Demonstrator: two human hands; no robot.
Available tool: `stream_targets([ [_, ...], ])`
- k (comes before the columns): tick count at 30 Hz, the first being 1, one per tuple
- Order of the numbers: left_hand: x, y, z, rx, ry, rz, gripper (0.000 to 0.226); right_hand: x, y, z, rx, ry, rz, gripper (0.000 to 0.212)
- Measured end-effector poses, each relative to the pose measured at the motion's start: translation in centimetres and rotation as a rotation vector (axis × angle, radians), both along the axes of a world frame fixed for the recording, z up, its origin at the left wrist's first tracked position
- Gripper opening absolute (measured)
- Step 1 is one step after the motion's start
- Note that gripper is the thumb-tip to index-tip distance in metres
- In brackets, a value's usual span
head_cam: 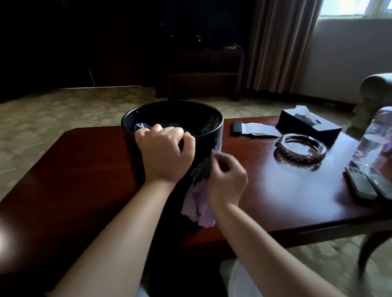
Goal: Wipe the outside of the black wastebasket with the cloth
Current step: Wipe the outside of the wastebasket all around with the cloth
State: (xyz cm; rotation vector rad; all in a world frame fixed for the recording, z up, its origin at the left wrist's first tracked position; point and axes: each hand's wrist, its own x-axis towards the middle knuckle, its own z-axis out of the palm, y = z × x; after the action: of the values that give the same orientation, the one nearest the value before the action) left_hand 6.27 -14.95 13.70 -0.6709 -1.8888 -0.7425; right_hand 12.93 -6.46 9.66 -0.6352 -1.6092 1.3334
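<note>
The black wastebasket [209,132] stands on the dark red wooden table [76,165], round and open at the top, with a crumpled liner inside. My left hand [166,151] grips its near rim, fingers curled over the edge. Lower down, my right hand [226,181] holds a pale purple cloth [200,206] against the basket's near side. The cloth hangs down below the hand. Part of the basket's front wall is hidden behind both hands.
To the right on the table sit a glass ashtray [299,148], a black tissue box [308,124], a clear bottle [377,139], two remote controls [372,183] and a small dark item on paper [251,128]. An armchair [387,94] stands at far right.
</note>
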Motion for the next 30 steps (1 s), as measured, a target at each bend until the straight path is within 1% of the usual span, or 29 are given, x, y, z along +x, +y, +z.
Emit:
stream_targets([
  [2, 0.0, 0.1, 0.0, 0.001, 0.009, 0.005, 0.034, -0.3, 0.2, 2.9, 0.073, 0.096, -0.004, 0.009],
  [4, 0.0, 0.1, 0.0, -0.005, 0.008, 0.004, 0.034, -0.6, 0.2, 3.9, 0.07, 0.121, -0.02, 0.008],
  [6, 0.0, 0.0, 0.0, -0.008, 0.0, 0.006, 0.034, -0.4, 0.0, 2.5, -0.024, 0.066, -0.025, 0.008],
  [8, 0.0, 0.0, 0.0, -0.012, -0.007, 0.007, 0.034, 0.2, -0.3, 0.0, -0.131, -0.053, -0.016, 0.008],
  [10, 0.0, 0.0, -0.1, -0.017, -0.004, 0.005, 0.034, 0.6, -0.3, -1.4, -0.174, -0.137, -0.004, 0.007],
  [11, 0.0, -0.1, -0.1, -0.02, -0.001, 0.006, 0.034, 0.5, -0.2, -1.1, -0.175, -0.136, 0.0, 0.006],
  [13, 0.0, -0.1, -0.1, -0.02, 0.003, 0.006, 0.033, 0.2, 0.1, 0.8, -0.128, -0.066, 0.002, 0.006],
  [15, -0.1, -0.1, -0.1, -0.015, 0.009, 0.009, 0.034, 0.0, 0.2, 3.1, -0.031, 0.031, -0.006, 0.007],
  [17, -0.1, 0.0, -0.1, -0.013, 0.018, 0.011, 0.034, -0.3, 0.2, 4.1, 0.012, 0.095, -0.009, 0.008],
  [19, -0.1, 0.0, -0.1, -0.011, 0.024, 0.004, 0.034, -0.4, 0.1, 3.1, -0.034, 0.075, -0.014, 0.007],
  [22, -0.1, -0.1, -0.1, -0.009, 0.007, -0.001, 0.034, 0.4, -0.5, -0.9, -0.144, -0.062, -0.031, 0.008],
  [24, -0.2, -0.1, -0.2, -0.009, 0.01, 0.0, 0.033, 0.9, -0.9, -2.6, -0.185, -0.115, -0.012, 0.008],
  [26, -0.2, -0.1, -0.2, -0.01, 0.011, 0.003, 0.033, 0.7, -1.0, -2.1, -0.156, -0.076, -0.012, 0.007],
  [30, -0.2, 0.0, -0.2, -0.015, 0.004, 0.009, 0.033, -0.2, -0.7, 2.0, 0.002, 0.111, -0.035, 0.005],
])
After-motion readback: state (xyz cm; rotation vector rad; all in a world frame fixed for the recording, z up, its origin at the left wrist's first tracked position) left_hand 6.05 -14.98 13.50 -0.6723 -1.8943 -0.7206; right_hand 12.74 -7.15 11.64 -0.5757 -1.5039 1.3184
